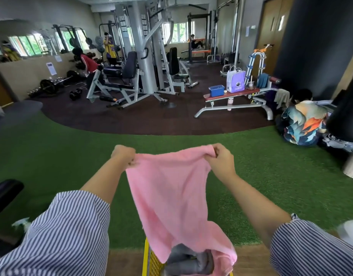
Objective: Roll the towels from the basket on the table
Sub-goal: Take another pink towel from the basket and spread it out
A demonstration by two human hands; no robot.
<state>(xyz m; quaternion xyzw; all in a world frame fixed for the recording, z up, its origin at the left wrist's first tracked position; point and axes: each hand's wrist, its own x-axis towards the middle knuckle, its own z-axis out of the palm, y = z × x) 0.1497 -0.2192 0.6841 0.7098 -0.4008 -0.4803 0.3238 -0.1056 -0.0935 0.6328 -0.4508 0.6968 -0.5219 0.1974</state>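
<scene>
Pink towel (171, 196), left hand (122, 154), right hand (221, 158) pinching

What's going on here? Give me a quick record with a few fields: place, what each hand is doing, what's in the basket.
place: gym, green turf floor, weight machines behind
left hand: pinches one top corner of the pink towel
right hand: pinches the other top corner
pink towel: held up, spread, hanging down; its lower end reaches the basket
basket: yellow, at the bottom edge, with a grey towel inside
rolling: not yet begun on this towel
</scene>
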